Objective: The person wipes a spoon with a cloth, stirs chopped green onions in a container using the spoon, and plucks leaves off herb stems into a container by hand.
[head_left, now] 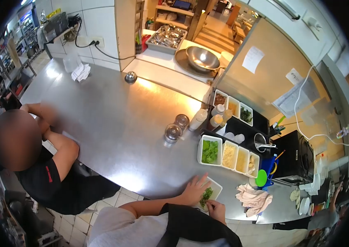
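A white container with chopped green herbs stands at the steel counter's near edge. My left hand lies over its left side with the fingers spread. At the container's lower right, my right hand has its fingers pinched together at the herbs; what they hold, if anything, is too small to name. Just beyond is a row of white tubs, with green leaves, a pale grated food and other foods.
A person in black leans on the counter at the left. Glass jars, squeeze bottles and a bell stand farther back. A crumpled cloth lies at the right, near a green lid.
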Available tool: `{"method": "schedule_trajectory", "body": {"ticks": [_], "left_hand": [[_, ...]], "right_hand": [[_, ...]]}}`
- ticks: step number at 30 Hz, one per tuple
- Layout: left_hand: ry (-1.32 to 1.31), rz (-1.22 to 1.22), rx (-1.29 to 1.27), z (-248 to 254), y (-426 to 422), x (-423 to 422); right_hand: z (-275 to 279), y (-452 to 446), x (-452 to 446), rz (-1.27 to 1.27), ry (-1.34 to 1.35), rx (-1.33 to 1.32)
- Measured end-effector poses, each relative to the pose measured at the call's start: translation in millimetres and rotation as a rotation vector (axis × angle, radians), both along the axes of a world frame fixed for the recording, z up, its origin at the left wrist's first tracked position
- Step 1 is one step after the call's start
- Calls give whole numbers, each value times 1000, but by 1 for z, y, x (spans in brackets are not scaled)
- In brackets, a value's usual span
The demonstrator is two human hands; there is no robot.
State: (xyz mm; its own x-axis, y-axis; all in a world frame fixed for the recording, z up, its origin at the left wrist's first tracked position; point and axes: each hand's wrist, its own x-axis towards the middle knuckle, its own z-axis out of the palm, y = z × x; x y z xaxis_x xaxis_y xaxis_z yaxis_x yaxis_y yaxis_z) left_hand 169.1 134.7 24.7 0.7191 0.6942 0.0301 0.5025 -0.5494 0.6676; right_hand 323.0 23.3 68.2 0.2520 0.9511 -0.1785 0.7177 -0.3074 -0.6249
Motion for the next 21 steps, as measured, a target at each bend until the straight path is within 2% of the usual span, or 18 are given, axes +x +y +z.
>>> {"method": "schedule_trajectory", "body": {"ticks": [6, 9, 12, 15, 18, 21], "left_hand": [[-132, -13, -72, -8, 10, -1], [-220, 0, -9, -11, 11, 0], [-362, 6, -87, -6, 13, -1], [-531, 204, -79, -31, 13, 4], [-587, 340, -541, -51, 13, 1], [-429, 190, -287, -44, 18, -3]], "right_hand": [[-6, 13, 3, 25, -58, 38], [-2, 16, 3, 24, -76, 13], [-7, 14, 5, 38, -136, 29], [-4, 16, -5, 1, -158, 65], [0, 16, -15, -21, -149, 145], [-6, 13, -15, -40, -112, 237]]}}
